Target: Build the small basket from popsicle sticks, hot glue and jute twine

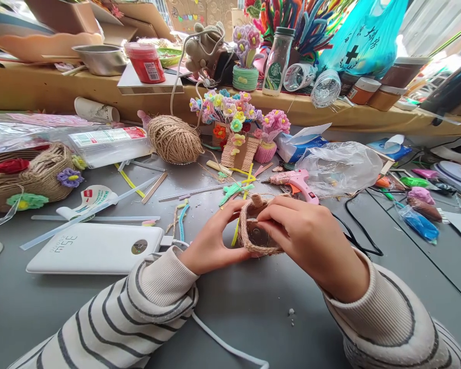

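Two bare hands in cream sleeves with dark stripes meet at the middle of a grey surface [234,307] strewn with craft supplies. Between them is a small round basket wound from tan jute twine [255,230], tilted so that its open mouth faces the viewer, with a shiny dark disc showing at its bottom. The left hand [215,241] is half curled, its thumb and fingertips pressed against the left rim and side of the small basket. The right hand [311,246] is folded over the basket's right side, fingers bent and closed on the rim, thumb at the opening. The basket sits just above the surface, held between both hands. Just behind it lies a pink hot glue gun [294,182], nozzle pointing left, its black cord trailing away to the right. To the left of the hands rests a flat white power bank [96,248] with a white cable plugged in. Farther back, a ball of tan jute twine [175,139] stands near a cluster of pastel pipe-cleaner flowers [234,115]. A larger twine basket decorated with fabric flowers [30,177] sits at the far left. A crumpled clear plastic bag [340,166] lies to the right of the glue gun.
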The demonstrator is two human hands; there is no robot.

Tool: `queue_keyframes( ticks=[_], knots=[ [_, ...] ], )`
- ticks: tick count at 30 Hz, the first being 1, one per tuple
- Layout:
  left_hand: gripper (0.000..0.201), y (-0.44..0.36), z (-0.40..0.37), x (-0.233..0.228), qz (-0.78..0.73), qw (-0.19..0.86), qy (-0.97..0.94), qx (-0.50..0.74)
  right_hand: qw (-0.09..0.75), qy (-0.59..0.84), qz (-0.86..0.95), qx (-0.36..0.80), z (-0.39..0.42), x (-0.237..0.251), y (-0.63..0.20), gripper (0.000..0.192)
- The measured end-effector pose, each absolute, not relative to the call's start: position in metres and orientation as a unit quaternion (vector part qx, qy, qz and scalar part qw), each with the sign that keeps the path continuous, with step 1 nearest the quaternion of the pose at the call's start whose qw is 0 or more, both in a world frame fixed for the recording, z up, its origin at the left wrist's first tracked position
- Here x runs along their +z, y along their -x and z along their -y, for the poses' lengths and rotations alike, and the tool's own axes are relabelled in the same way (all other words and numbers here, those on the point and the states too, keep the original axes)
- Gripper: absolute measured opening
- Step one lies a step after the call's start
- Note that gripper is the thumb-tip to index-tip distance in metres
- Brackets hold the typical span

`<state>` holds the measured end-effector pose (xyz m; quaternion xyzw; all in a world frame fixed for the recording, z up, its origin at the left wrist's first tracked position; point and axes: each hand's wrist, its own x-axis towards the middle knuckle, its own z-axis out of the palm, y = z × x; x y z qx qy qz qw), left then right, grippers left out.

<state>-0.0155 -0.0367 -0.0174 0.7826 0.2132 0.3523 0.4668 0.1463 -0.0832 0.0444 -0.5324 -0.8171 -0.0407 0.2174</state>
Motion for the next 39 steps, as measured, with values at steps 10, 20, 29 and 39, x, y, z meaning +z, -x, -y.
queue_keyframes(
  ticks=[10,20,29,39],
  knots=[
    [0.06,0.0155,0.0369,-0.0179,-0.218,0.469,-0.779,0.354,0.218,0.529,0.819,-0.041,0.0817,0.0446,-0.1452,0.015],
    [0.055,0.0155,0.0374,-0.0157,-0.218,0.471,-0.777,0.357,0.221,0.531,0.818,-0.023,0.0821,0.0437,-0.1452,0.014],
    [0.056,0.0163,0.0368,-0.0169,-0.221,0.469,-0.78,0.35,0.226,0.528,0.818,-0.031,0.083,0.0438,-0.1453,0.015],
    [0.06,0.0165,0.0366,-0.0179,-0.219,0.462,-0.787,0.345,0.22,0.527,0.821,-0.017,0.0835,0.0454,-0.1466,0.013]
  ],
)
